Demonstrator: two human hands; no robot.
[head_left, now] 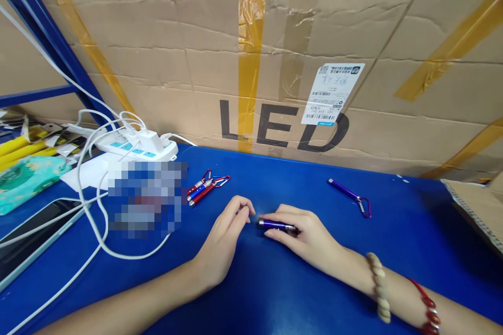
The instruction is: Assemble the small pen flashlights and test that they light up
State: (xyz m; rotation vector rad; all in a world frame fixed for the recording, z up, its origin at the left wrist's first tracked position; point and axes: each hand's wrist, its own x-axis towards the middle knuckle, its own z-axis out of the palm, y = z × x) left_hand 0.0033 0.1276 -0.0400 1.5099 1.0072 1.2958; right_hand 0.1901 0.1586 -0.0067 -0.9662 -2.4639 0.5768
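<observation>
My right hand (304, 227) grips a small purple metal penlight (277, 225) between thumb and fingers, its silver end pointing left. My left hand (228, 238) is just left of that tip, fingers loosely curved and the thumb apart, with nothing seen in it. Up and to the right lies another purple penlight (346, 190) with a purple carabiner clip (365, 208). Beyond my left hand, a red penlight (201, 195) and a blue penlight (199, 189) lie side by side with clips, and another red one (194, 187) is beside them.
A white power strip (157, 153) with plugs and looping white cables (106, 220) takes up the left side. A phone (35, 235) and a green packet (31, 180) lie there too. A large cardboard box (188, 78) stands behind the blue table (267, 293).
</observation>
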